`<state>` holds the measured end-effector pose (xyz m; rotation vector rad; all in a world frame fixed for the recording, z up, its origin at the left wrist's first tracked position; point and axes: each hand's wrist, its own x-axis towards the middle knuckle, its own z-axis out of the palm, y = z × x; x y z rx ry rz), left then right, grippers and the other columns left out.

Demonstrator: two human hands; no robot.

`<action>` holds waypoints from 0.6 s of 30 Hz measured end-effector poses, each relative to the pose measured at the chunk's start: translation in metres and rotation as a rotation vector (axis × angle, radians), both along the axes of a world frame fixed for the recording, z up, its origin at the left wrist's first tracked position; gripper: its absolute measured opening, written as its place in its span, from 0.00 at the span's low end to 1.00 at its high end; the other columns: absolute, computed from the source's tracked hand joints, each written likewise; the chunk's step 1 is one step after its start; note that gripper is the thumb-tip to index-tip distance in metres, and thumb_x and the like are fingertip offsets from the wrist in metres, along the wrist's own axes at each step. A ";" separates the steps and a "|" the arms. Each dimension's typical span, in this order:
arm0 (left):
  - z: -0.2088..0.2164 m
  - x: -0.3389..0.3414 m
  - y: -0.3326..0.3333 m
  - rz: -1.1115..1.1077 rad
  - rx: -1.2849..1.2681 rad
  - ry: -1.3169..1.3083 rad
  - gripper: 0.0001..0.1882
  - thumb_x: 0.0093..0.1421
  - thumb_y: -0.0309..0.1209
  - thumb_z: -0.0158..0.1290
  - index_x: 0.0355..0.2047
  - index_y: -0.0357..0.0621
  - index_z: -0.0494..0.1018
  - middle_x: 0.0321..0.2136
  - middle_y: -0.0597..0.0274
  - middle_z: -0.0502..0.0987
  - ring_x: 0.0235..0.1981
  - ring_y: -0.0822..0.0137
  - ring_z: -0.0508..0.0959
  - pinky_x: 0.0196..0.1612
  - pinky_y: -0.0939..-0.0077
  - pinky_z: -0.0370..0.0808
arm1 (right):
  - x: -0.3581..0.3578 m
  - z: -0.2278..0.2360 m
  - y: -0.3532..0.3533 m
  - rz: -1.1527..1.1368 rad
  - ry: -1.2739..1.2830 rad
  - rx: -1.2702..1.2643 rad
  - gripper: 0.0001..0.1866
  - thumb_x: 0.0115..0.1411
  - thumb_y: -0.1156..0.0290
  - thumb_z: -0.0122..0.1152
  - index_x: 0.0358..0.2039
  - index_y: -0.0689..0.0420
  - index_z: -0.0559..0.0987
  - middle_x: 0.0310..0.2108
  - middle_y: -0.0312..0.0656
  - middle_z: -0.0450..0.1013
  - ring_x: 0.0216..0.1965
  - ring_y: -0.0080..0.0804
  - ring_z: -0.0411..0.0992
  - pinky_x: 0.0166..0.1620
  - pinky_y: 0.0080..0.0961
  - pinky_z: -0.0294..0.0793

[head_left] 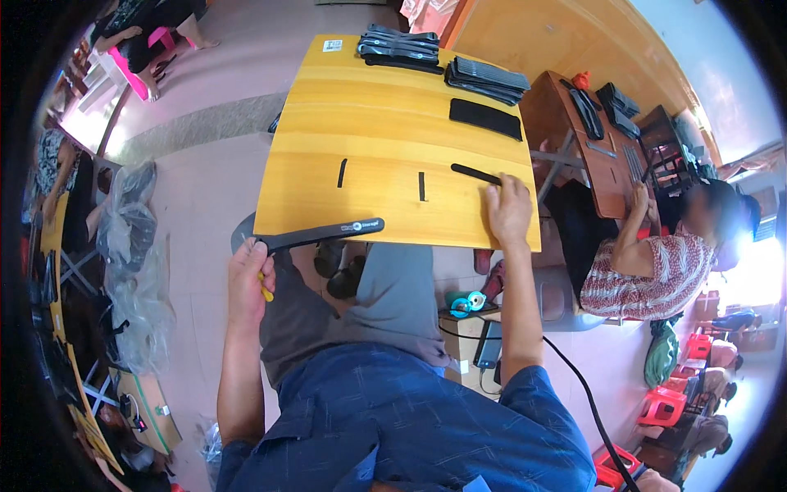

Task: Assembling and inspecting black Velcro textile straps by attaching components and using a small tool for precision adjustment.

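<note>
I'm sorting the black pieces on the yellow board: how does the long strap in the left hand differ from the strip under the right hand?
The long strap is wider, bears a pale printed patch, and lies along the near edge, held by the left hand. The strip is shorter, thinner, plain, and lies farther in, touched by the right hand. Both are black and flat.

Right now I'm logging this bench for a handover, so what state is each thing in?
Left hand: closed on the long black strap.
Long black strap: held, lying over the table's near edge.
Right hand: fingertips pressing the short black strip.
Short black strip: flat on the yellow table.
Two small black strips: loose, flat, untouched.
Black strap stacks: piled at the far edge.
</note>
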<state>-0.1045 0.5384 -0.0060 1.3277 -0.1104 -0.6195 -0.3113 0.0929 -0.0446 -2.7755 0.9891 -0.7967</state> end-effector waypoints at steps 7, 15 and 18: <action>0.004 -0.007 -0.010 -0.056 0.012 0.043 0.08 0.72 0.36 0.52 0.35 0.50 0.70 0.19 0.73 0.67 0.15 0.80 0.65 0.19 0.85 0.62 | 0.029 -0.019 -0.034 0.050 0.022 -0.012 0.28 0.67 0.52 0.57 0.58 0.62 0.77 0.60 0.56 0.71 0.62 0.53 0.69 0.62 0.49 0.67; 0.003 -0.013 -0.020 -0.111 0.056 0.008 0.08 0.73 0.37 0.51 0.39 0.47 0.72 0.20 0.73 0.67 0.16 0.80 0.65 0.19 0.84 0.62 | 0.051 -0.025 -0.056 -0.002 0.061 0.022 0.28 0.69 0.52 0.55 0.61 0.58 0.76 0.63 0.50 0.69 0.66 0.51 0.65 0.65 0.50 0.63; 0.003 -0.014 -0.026 -0.128 0.069 0.030 0.09 0.73 0.37 0.50 0.40 0.46 0.72 0.21 0.73 0.67 0.17 0.80 0.65 0.19 0.84 0.62 | 0.044 -0.028 -0.043 -0.018 -0.113 -0.091 0.25 0.69 0.57 0.55 0.60 0.59 0.76 0.63 0.51 0.69 0.65 0.53 0.65 0.67 0.50 0.62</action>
